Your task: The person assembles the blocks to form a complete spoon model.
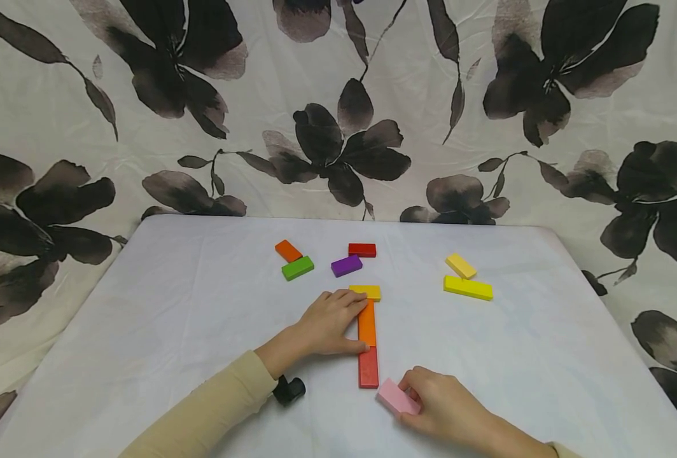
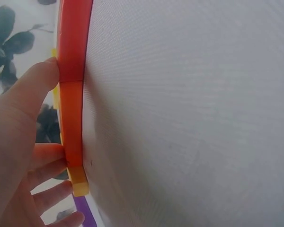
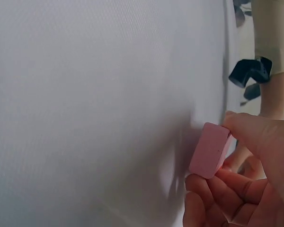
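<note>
A column on the white table joins a red block (image 1: 368,370), an orange block (image 1: 368,327) and a crosswise golden-yellow block (image 1: 371,292) at the far end. My left hand (image 1: 328,323) rests along its left side, thumb touching near the red-orange seam and fingertips by the far end of the orange block. Those fingers look relaxed in the left wrist view. Between thumb and fingers, my right hand (image 1: 450,407) pinches a pink block (image 1: 396,397), tilted close to the red block's near right corner. The right wrist view shows the pink block (image 3: 209,150) end-on.
Farther back lie an orange block (image 1: 288,250) against a green one (image 1: 298,268), a dark red block (image 1: 362,250) against a purple one (image 1: 347,266), and two yellow blocks (image 1: 467,288) at right. A black wrist device (image 1: 289,390) sits beneath the left sleeve.
</note>
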A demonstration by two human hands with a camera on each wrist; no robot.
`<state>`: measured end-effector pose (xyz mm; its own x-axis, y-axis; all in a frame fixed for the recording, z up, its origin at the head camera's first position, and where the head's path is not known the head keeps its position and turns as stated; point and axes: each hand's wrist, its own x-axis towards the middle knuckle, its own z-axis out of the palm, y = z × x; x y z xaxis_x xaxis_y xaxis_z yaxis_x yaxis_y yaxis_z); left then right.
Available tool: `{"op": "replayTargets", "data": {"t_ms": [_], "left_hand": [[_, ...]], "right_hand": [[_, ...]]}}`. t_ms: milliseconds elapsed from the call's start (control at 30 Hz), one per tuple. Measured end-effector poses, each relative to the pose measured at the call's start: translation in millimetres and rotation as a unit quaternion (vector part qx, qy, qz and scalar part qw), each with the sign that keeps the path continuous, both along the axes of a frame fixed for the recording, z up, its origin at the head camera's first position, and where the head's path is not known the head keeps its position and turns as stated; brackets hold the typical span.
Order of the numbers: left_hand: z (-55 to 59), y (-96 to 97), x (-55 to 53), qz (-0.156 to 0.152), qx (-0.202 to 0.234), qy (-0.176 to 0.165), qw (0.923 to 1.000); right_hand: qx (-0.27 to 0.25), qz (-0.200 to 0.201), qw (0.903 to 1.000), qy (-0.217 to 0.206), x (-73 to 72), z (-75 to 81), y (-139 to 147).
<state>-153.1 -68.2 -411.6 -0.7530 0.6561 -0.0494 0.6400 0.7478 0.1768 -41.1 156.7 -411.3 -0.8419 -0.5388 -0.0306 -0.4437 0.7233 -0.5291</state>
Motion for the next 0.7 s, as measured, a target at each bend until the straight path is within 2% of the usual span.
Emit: {"op": "replayTargets", "data": {"t_ms": [200,433,533,600,700], "left_hand": [[-0.4,-0.3,0.0,0.0,0.002,0.001,1.0],[-0.3,0.1,0.3,0.0,0.001,0.001,1.0],[0.2,0.0,0.4,-0.001,0.0,0.001,1.0],[0.5,-0.1,0.5,0.0,0.0,0.002,1.0],[0.4,-0.1,0.6,0.0,0.0,0.002,1.0]], "right_hand": [[0.016,-0.013,0.9987,-0.047,1.1,-2.1,-6],[0.019,-0.027,0.999,-0.032,4.1,-5.7,-12],[0.011,-0.023,0.999,-0.037,4.3,-5.7,-12],[0.002,-0.017,0.9983,-0.056,2.7,-4.2,-10],[-0.01,0.011,0.9972,-0.073,-1.0,-0.8,-4]]}}
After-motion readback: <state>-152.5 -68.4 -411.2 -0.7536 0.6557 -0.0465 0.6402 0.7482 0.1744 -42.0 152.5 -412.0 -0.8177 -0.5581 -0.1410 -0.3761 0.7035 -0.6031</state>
